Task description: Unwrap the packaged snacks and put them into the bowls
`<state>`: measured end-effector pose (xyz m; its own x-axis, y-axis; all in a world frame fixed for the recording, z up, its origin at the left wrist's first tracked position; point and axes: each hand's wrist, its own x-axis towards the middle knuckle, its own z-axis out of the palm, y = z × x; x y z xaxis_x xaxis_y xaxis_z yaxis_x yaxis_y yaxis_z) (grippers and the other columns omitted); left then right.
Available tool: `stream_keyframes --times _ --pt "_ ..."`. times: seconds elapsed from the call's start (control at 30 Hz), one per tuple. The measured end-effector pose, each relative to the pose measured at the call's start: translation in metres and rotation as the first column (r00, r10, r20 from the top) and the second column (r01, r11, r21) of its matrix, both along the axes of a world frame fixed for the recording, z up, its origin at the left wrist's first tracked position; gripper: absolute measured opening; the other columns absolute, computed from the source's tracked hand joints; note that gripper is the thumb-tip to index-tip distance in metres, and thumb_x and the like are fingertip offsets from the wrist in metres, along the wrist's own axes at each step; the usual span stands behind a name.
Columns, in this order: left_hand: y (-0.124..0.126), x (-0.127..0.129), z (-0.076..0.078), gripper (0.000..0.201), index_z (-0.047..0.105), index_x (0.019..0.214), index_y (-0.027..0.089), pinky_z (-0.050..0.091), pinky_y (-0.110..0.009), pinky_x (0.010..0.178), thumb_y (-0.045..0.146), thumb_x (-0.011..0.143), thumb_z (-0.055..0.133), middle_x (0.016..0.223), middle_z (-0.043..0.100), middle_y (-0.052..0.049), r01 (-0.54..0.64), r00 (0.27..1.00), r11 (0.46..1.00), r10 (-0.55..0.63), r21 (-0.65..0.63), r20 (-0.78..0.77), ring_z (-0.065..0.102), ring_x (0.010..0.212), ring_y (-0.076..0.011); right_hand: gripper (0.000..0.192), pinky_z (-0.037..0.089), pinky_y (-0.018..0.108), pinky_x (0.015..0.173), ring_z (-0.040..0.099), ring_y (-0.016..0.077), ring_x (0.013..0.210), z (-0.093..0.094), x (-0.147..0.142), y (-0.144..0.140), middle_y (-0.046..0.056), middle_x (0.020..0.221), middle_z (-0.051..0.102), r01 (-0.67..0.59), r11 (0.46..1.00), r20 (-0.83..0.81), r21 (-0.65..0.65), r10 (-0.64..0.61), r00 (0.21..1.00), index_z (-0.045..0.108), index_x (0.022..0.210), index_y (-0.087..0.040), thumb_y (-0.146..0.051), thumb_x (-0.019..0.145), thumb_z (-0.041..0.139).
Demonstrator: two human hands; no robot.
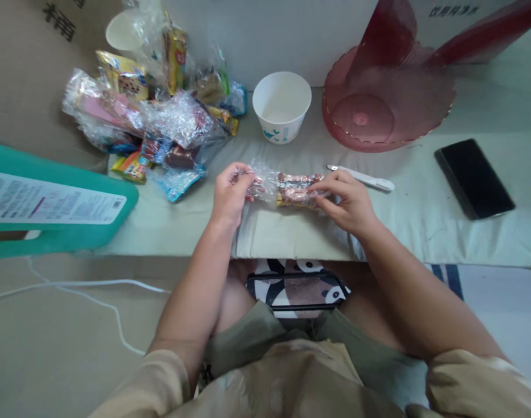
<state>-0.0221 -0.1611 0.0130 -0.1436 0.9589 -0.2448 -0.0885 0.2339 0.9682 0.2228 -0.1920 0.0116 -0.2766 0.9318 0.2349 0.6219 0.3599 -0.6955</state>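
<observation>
Both hands are on a clear plastic bag (265, 181) with small wrapped snacks (296, 190) inside, low over the cloth-covered table. My left hand (233, 191) pinches the crumpled left end of the bag. At the other end, my right hand (346, 200) has its thumb and fingers closed on the plastic beside the snacks. A white utility knife (365, 179) lies just behind my right hand. Beyond the bag stands a white paper cup (282, 107) with a green print.
A heap of wrapped snacks and clear wrappers (182, 119) lies at the back left. A teal container (56, 200) juts in from the left. Back right is a pink scalloped bowl (387, 116); a black phone (474, 179) lies in front of it, to the right.
</observation>
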Motion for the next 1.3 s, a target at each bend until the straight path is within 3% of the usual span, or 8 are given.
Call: stream_keyframes --times 0.33,0.47,0.57,0.77,0.93,1.13,1.23,1.3 --pt "0.004 -0.033 -0.012 0.018 0.065 0.092 0.024 0.051 -0.027 0.066 0.023 0.074 0.069 0.088 0.067 -0.001 -0.042 0.895 0.962 0.156 0.270 -0.417 0.063 0.075 -0.0155 0.023 0.052 0.050 0.097 0.067 0.0297 0.108 0.002 0.040 -0.005 0.013 0.114 0.069 0.405 0.887 0.019 0.221 -0.419 0.908 0.074 0.091 -0.023 -0.020 0.080 0.053" --pt "-0.001 -0.028 -0.009 0.045 0.073 0.108 0.024 0.048 -0.042 0.108 0.053 0.074 0.078 0.129 0.062 -0.011 0.324 0.830 0.868 -0.070 0.376 -0.553 0.057 0.127 -0.0313 0.040 0.048 0.053 0.103 0.064 0.0333 0.115 0.006 0.023 -0.005 0.013 0.116 0.072 0.162 0.972 0.176 0.171 -0.191 0.966 0.068 0.123 -0.024 -0.027 0.084 0.058" --pt "-0.005 -0.021 -0.003 0.060 0.074 0.112 0.023 0.045 -0.048 0.114 0.062 0.067 0.082 0.136 0.057 -0.012 0.441 0.806 0.826 -0.193 0.350 -0.560 0.052 0.134 -0.0362 0.026 0.044 0.053 0.102 0.065 0.0292 0.097 0.009 0.012 -0.005 0.007 0.085 0.071 0.093 0.989 0.249 0.119 -0.120 0.961 0.071 0.112 -0.026 -0.030 0.091 0.057" --pt "-0.017 -0.017 0.006 0.018 0.074 0.081 0.025 0.045 -0.048 0.116 0.040 0.073 0.079 0.121 0.065 -0.008 0.362 0.816 0.850 -0.090 0.383 -0.571 0.060 0.121 -0.0297 0.017 0.047 0.044 0.089 0.064 0.0263 0.094 0.024 0.020 -0.024 0.010 0.101 0.072 -0.105 0.989 0.236 0.104 0.078 0.969 0.073 0.086 -0.026 -0.029 0.090 0.057" --pt "-0.025 -0.020 0.004 0.026 0.067 0.070 0.023 0.056 -0.040 0.087 0.044 0.085 0.062 0.090 0.069 -0.007 0.296 0.912 0.862 -0.126 0.412 -0.391 0.066 0.090 -0.0230 0.027 0.045 0.035 0.074 0.064 0.0212 0.078 0.024 0.024 -0.038 0.007 0.088 0.075 -0.355 0.907 0.219 -0.228 0.403 0.889 0.073 0.087 -0.023 -0.033 0.094 0.049" --pt "-0.020 -0.014 0.001 0.038 0.071 0.094 0.023 0.052 -0.032 0.081 0.043 0.065 0.085 0.097 0.067 -0.003 0.437 0.769 0.879 -0.255 0.191 -0.586 0.060 0.083 -0.0184 0.040 0.042 0.035 0.066 0.061 0.0241 0.066 0.012 0.010 -0.028 0.008 0.078 0.074 0.115 0.987 0.447 -0.117 -0.051 0.893 0.073 0.122 -0.022 -0.033 0.093 0.049" --pt "-0.015 -0.010 -0.001 0.038 0.073 0.098 0.022 0.051 -0.038 0.099 0.035 0.064 0.086 0.111 0.067 -0.006 0.526 0.667 0.839 -0.302 0.143 -0.681 0.063 0.102 -0.0241 0.050 0.051 0.040 0.074 0.067 0.0271 0.077 0.007 0.003 -0.021 0.010 0.090 0.077 0.185 0.981 0.354 -0.052 -0.155 0.922 0.064 0.141 -0.021 -0.029 0.093 0.051" --pt "-0.013 -0.006 -0.003 0.017 0.070 0.082 0.021 0.050 -0.038 0.100 0.035 0.075 0.078 0.106 0.069 -0.007 0.470 0.727 0.865 -0.266 0.176 -0.633 0.065 0.101 -0.0237 0.054 0.055 0.045 0.086 0.070 0.0298 0.096 0.004 -0.001 -0.017 0.013 0.110 0.076 0.126 0.992 0.272 -0.004 -0.120 0.955 0.060 0.144 -0.021 -0.025 0.091 0.052"
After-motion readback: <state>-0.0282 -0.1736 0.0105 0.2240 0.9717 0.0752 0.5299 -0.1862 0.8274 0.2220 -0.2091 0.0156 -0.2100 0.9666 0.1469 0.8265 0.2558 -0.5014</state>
